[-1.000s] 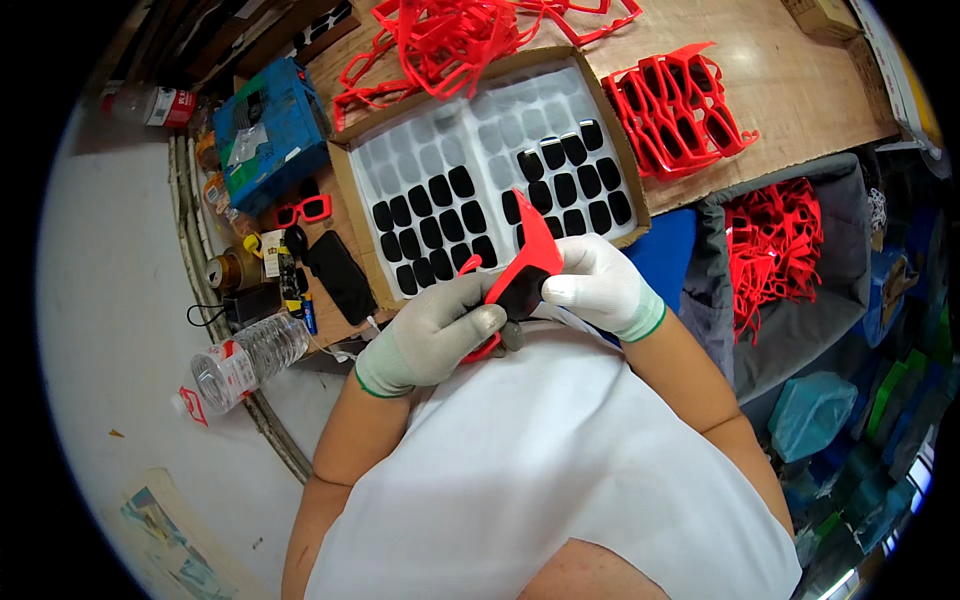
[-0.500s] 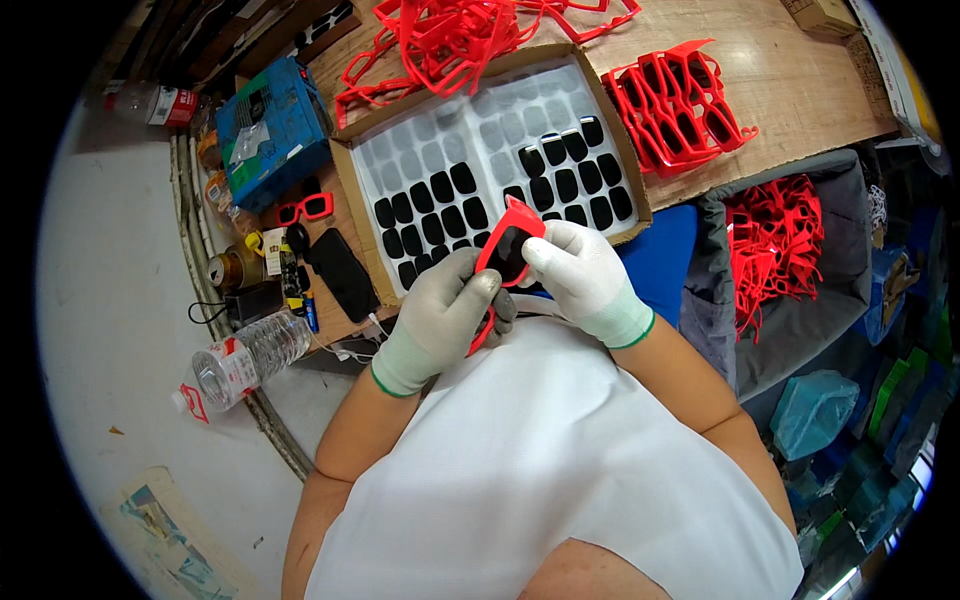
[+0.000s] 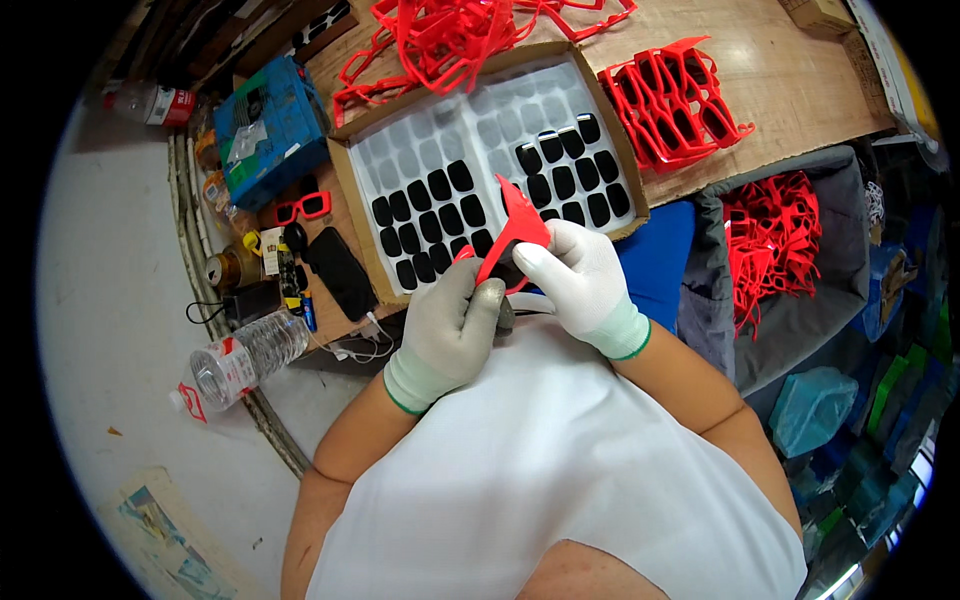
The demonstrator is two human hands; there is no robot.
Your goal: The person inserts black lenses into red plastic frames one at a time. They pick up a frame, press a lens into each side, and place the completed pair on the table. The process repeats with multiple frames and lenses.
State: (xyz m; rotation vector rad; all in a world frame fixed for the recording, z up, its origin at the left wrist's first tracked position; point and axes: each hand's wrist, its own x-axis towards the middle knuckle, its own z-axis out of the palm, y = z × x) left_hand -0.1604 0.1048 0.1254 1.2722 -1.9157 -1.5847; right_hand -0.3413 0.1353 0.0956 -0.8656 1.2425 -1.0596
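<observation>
Between my gloved hands is a red sunglasses frame [image 3: 522, 226], held tilted above my lap at the near edge of the box. My left hand [image 3: 448, 322], in a grey-stained glove, grips its left part between thumb and fingers. My right hand [image 3: 578, 275], in a whiter glove, pinches the other side with the thumb on a dark lens, most of which is hidden. Just beyond lies a cardboard box [image 3: 642, 190] with a pale tray of black lenses [image 3: 440, 185] set in rows; several slots hold none.
Loose red frames [image 3: 450, 40] lie heaped behind the box. Stacked red sunglasses [image 3: 670, 105] stand to its right. A grey fabric-lined bin [image 3: 840, 290] with red frames is at the right. Left are a phone [image 3: 342, 272], a blue box [image 3: 270, 125] and a plastic bottle [image 3: 245, 362].
The red frame has turned in my hands, so its lens front faces away and its edge points up. Both hands have shifted slightly, still gripping it.
</observation>
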